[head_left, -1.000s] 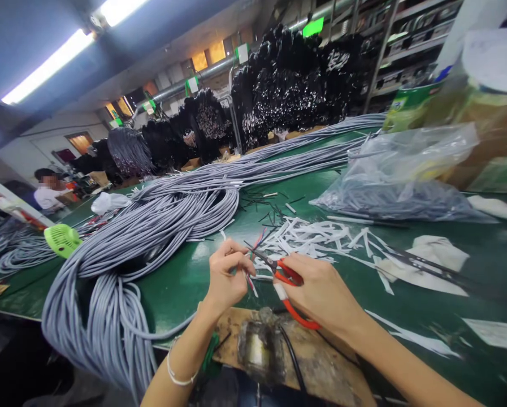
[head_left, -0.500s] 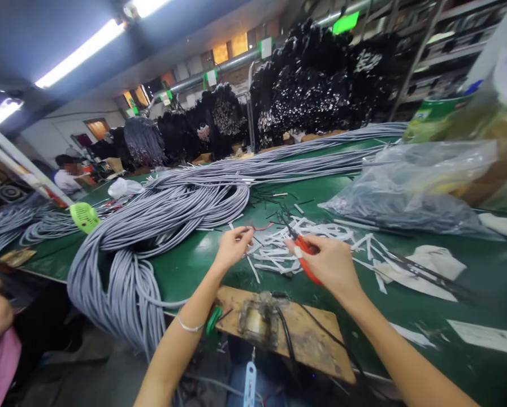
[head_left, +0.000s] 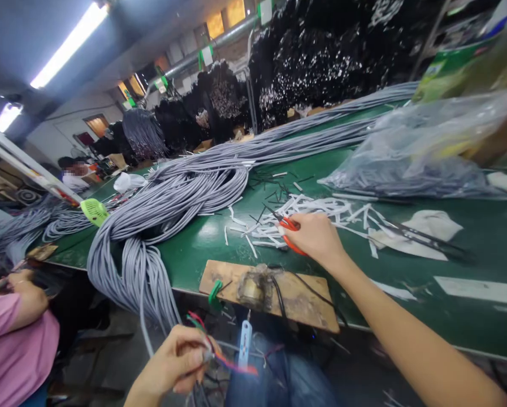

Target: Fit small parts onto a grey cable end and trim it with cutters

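Below the table edge, my left hand (head_left: 179,359) is closed on the end of a grey cable. Coloured wires (head_left: 232,364), red, blue and green among them, fan out from between the fingers. My right hand (head_left: 316,234) grips red-handled scissors (head_left: 290,224) over the table, their dark tips pointing left above a heap of white strips (head_left: 312,206). Short black offcuts (head_left: 274,196) lie just behind the tips. At the table's front edge, between my hands, a wooden board (head_left: 308,305) carries a small metal block (head_left: 253,287) with black leads.
A large bundle of grey cables (head_left: 181,198) covers the left and back of the green table (head_left: 206,243) and hangs over its front. A clear plastic bag (head_left: 423,152) and long dark tweezers (head_left: 427,236) on white cloth lie right. A person in pink (head_left: 28,339) sits left.
My left hand has dropped from beside the white strips to below the table edge and now holds a cable end with coloured wires. My right hand keeps the scissors over the strips.
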Action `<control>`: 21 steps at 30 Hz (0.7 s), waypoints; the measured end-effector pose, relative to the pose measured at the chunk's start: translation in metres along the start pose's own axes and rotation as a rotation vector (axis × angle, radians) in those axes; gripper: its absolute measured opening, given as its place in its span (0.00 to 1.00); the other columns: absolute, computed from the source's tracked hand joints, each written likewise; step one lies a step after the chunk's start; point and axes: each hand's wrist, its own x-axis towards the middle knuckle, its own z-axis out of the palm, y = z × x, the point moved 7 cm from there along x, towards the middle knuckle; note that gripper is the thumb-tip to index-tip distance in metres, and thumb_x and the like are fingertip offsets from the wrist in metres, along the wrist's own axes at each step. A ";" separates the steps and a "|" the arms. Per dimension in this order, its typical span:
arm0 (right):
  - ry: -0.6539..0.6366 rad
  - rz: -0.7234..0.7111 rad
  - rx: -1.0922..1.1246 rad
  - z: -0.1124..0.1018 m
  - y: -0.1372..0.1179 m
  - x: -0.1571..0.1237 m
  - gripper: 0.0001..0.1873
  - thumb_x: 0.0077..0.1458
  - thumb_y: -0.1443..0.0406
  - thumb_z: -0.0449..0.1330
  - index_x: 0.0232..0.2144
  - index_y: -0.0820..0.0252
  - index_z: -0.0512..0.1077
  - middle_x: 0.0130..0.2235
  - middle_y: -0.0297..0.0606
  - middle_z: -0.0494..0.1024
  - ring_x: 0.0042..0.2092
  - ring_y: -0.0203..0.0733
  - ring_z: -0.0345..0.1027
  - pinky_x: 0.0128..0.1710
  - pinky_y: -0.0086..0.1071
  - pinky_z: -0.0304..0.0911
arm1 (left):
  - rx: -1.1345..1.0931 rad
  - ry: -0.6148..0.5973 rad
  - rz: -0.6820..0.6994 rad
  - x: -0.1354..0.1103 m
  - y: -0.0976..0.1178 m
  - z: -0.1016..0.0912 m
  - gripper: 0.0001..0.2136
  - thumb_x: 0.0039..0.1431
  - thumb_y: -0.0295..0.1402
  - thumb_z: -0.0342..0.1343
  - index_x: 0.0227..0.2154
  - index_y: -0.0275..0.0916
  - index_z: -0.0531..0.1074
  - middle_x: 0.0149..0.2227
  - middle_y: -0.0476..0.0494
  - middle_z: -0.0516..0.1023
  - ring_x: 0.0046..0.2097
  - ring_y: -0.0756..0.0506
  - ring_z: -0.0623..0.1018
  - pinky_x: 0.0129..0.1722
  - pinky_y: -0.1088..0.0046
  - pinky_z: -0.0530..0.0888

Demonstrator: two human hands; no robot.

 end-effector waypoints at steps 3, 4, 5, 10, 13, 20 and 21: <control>-0.031 -0.028 -0.045 0.003 -0.003 -0.001 0.15 0.51 0.58 0.50 0.25 0.60 0.73 0.29 0.43 0.77 0.32 0.42 0.68 0.26 0.28 0.49 | 0.470 0.453 -0.005 -0.010 -0.045 -0.034 0.16 0.47 0.44 0.57 0.32 0.36 0.76 0.27 0.41 0.76 0.27 0.47 0.75 0.28 0.72 0.74; -0.041 -0.032 -0.054 0.004 -0.004 -0.002 0.15 0.50 0.59 0.50 0.25 0.60 0.73 0.29 0.43 0.77 0.32 0.42 0.68 0.25 0.28 0.49 | 0.592 0.581 0.050 -0.015 -0.055 -0.034 0.16 0.47 0.45 0.56 0.30 0.37 0.76 0.31 0.38 0.77 0.34 0.42 0.77 0.36 0.66 0.74; -0.052 -0.036 -0.061 0.006 -0.004 -0.002 0.15 0.50 0.59 0.50 0.26 0.60 0.74 0.29 0.43 0.77 0.31 0.42 0.68 0.25 0.28 0.49 | 0.672 0.621 0.091 -0.017 -0.069 -0.026 0.16 0.49 0.46 0.53 0.31 0.38 0.76 0.35 0.37 0.77 0.40 0.39 0.76 0.41 0.62 0.73; -0.077 -0.081 -0.084 0.011 -0.008 -0.004 0.16 0.50 0.58 0.51 0.27 0.61 0.74 0.28 0.43 0.76 0.31 0.42 0.68 0.25 0.28 0.50 | 0.859 0.198 0.181 -0.018 -0.144 0.071 0.18 0.55 0.47 0.46 0.37 0.43 0.75 0.42 0.39 0.76 0.44 0.43 0.76 0.44 0.70 0.72; -0.082 -0.109 -0.078 0.014 -0.010 -0.005 0.17 0.50 0.57 0.51 0.27 0.62 0.74 0.27 0.43 0.76 0.30 0.41 0.68 0.25 0.28 0.50 | 1.030 0.080 0.174 -0.021 -0.165 0.111 0.20 0.54 0.48 0.49 0.47 0.46 0.70 0.48 0.41 0.74 0.50 0.41 0.72 0.49 0.66 0.69; -0.074 -0.162 -0.126 0.017 -0.011 -0.004 0.16 0.49 0.57 0.52 0.26 0.62 0.75 0.24 0.41 0.74 0.28 0.40 0.66 0.24 0.28 0.48 | 1.015 -0.014 -0.120 -0.011 -0.146 0.115 0.20 0.54 0.40 0.52 0.49 0.40 0.68 0.45 0.36 0.75 0.47 0.35 0.72 0.44 0.61 0.69; -0.070 -0.165 -0.120 0.017 -0.010 -0.004 0.16 0.49 0.57 0.53 0.25 0.62 0.75 0.24 0.41 0.74 0.28 0.40 0.66 0.24 0.29 0.48 | 0.940 -0.024 -0.188 -0.005 -0.141 0.107 0.17 0.56 0.37 0.49 0.46 0.39 0.71 0.39 0.35 0.77 0.41 0.37 0.75 0.40 0.63 0.69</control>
